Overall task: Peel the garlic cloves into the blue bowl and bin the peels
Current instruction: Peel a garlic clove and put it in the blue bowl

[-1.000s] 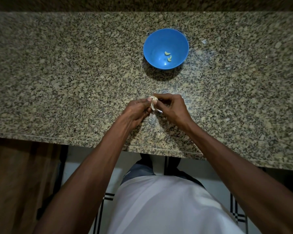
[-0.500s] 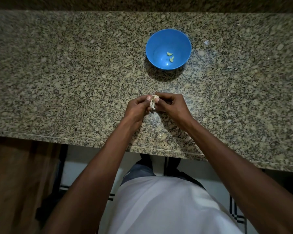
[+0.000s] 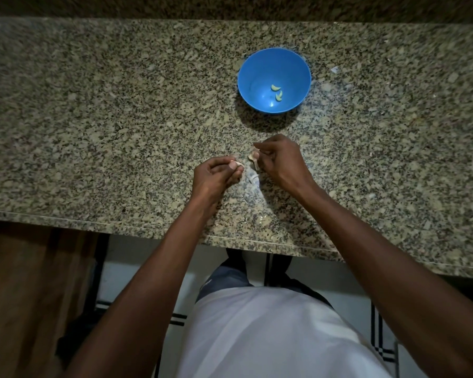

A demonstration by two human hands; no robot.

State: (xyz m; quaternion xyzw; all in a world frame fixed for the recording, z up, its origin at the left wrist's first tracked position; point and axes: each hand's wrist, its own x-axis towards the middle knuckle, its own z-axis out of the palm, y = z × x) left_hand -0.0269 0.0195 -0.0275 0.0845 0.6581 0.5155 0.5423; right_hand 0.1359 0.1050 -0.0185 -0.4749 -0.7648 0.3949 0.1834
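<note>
A blue bowl (image 3: 253, 75) stands on the granite counter, with two peeled garlic cloves (image 3: 277, 91) and a small bit inside. Just in front of the bowl, my right hand (image 3: 280, 160) pinches a garlic clove (image 3: 253, 158) with loose papery skin hanging from it. My left hand (image 3: 216, 174) sits a little lower and to the left, pinching a thin strip of peel (image 3: 238, 164) between thumb and fingers. A small gap separates the two hands.
The speckled granite counter (image 3: 107, 118) runs across the view, its front edge (image 3: 148, 231) close to my body. Pale peel scraps (image 3: 253, 184) lie on it below my hands, and another flake (image 3: 334, 69) right of the bowl. A wooden cabinet (image 3: 25, 296) is lower left.
My hands were pressed together on the clove; now they have pulled apart, the left hand drawing a strip of peel away down-left while the right keeps the clove.
</note>
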